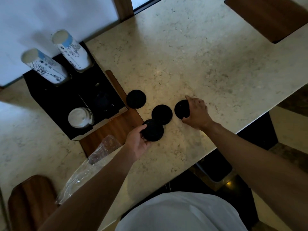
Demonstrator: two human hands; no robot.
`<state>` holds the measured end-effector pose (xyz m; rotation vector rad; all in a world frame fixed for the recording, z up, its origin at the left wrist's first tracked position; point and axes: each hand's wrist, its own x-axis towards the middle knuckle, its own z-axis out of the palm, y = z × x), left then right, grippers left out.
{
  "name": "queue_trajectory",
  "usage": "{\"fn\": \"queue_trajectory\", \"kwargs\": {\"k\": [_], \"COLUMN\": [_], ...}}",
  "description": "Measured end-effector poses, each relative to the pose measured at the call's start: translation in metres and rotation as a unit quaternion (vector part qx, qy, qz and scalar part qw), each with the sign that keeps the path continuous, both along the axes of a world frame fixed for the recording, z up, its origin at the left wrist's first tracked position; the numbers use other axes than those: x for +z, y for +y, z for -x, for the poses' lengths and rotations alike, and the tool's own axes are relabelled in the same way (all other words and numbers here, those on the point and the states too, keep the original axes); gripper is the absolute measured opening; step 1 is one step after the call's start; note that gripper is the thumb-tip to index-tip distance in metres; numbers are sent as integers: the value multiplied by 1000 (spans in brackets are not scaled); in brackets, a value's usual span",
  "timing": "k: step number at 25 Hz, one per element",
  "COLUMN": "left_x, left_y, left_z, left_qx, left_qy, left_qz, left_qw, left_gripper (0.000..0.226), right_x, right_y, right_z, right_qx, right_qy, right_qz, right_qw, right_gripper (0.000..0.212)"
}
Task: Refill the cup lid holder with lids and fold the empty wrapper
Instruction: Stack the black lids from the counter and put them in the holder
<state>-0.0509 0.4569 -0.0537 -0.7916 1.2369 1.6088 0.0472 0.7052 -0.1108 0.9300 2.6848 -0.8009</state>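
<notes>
Several black round lids lie on the marble counter [191, 60]. My left hand [137, 143] grips the nearest black lid [154, 130] at its left edge. My right hand [195, 112] holds the rightmost black lid [181, 108] from its right side. Two more black lids, one in the middle [162, 114] and one farther left [136, 99], lie untouched between them and the holder. The black lid and cup holder [55, 100] stands at the left, with a stack of white lids [79, 117] in one slot and dark lids [104, 100] in another. The clear plastic wrapper [86, 167] lies crumpled under my left forearm.
Two stacks of printed paper cups [73, 49] rise from the holder's back slots. A wooden board [113, 129] sits under the holder. Another wooden board [270, 17] lies at the far right, and a third [31, 202] at the near left. The counter's edge runs diagonally at right.
</notes>
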Motion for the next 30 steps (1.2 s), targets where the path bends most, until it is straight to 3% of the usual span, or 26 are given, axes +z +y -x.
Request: {"fn": "queue_trajectory", "kwargs": {"k": [4, 7, 15, 24, 27, 30], "left_x": [5, 9, 17, 27, 32, 31], "left_y": [1, 1, -16, -26, -29, -34], "left_z": [2, 0, -18, -24, -24, -22], "left_qx": [-8, -7, 27, 28, -13, -6], "left_qy": [8, 7, -31, -15, 32, 56], "left_qz": [-1, -10, -89, -127, -126, -114], "left_qw": [1000, 1000, 995, 991, 991, 992], "left_gripper": [40, 39, 40, 42, 32, 31], "right_x": [14, 34, 44, 41, 42, 39], "right_y": [-12, -38, -112, -138, -142, -145], "right_z": [-4, -5, -16, -17, -14, -12], "right_qx": [-93, -71, 22, 28, -1, -101], "right_qy": [127, 195, 200, 168, 173, 197], "right_qz": [35, 94, 150, 149, 232, 367], "right_qw": [987, 974, 968, 974, 957, 903], "right_gripper": [98, 98, 101, 97, 95, 69]}}
